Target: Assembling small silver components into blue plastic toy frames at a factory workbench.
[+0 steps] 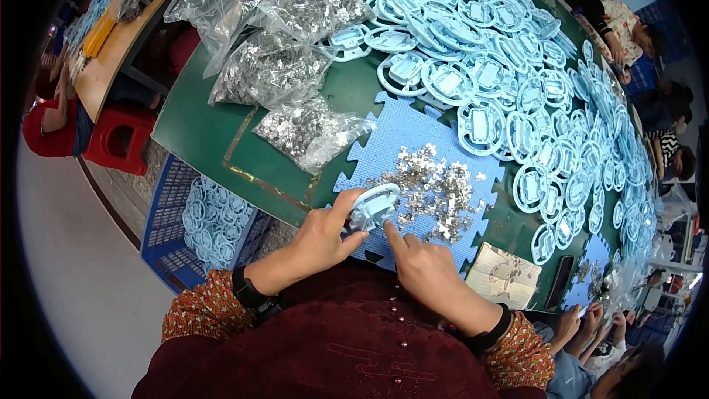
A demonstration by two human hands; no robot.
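My left hand (pixel 316 239) grips a light-blue oval plastic part (pixel 374 208) by its edge, thumb below and fingers round the far side. The part is tilted up over the near left of a blue foam mat (pixel 399 133). From the right, my right hand (pixel 430 273) reaches with its index finger stretched out, the tip at the part's lower right edge. Its other fingers are curled, and I see nothing held in them. Small silvery metal clips (pixel 447 196) lie in a loose heap on the mat just beyond both hands.
A large pile of light-blue oval parts (pixel 491 70) covers the green table (pixel 193 120) at far right. Clear bags of metal pieces (pixel 273 70) lie at far left. A blue crate (pixel 164 240) of parts stands below left. Cardboard (pixel 504 275) and a co-worker's hands (pixel 583 321) are at right.
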